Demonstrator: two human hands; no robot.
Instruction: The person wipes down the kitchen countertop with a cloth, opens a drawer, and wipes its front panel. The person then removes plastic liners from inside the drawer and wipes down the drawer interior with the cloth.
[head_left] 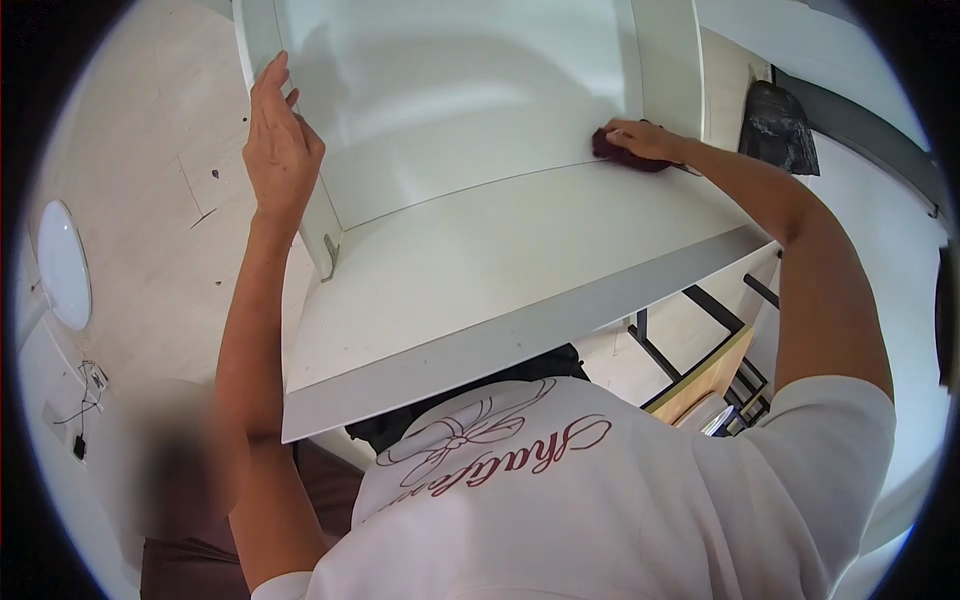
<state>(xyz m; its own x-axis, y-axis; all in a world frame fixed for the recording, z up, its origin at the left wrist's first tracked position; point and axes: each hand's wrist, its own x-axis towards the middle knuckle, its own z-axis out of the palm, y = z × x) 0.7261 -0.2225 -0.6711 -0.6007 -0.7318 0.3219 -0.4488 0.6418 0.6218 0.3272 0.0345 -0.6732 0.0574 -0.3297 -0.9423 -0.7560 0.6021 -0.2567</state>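
My right hand (645, 140) is closed around a dark maroon cloth (630, 155). It presses the cloth into the right corner of an open white cabinet (450, 120), where the inside meets the flat front panel (480, 250). My left hand (280, 150) is raised at the cabinet's left side panel, with its fingers stretched out and nothing in them. The edge of that side panel lies along the hand; whether the palm presses on it I cannot tell. A metal hinge (331, 257) shows at the lower left corner. A grey strip (520, 320) runs along the panel's near edge.
A dark plastic bag (778, 125) is on the right beyond the cabinet. Below the panel are black metal frames (655, 350) and a wooden board (715, 375). At left are a round white disc (63, 265), cables (85, 400) and a blurred person's head (175, 470).
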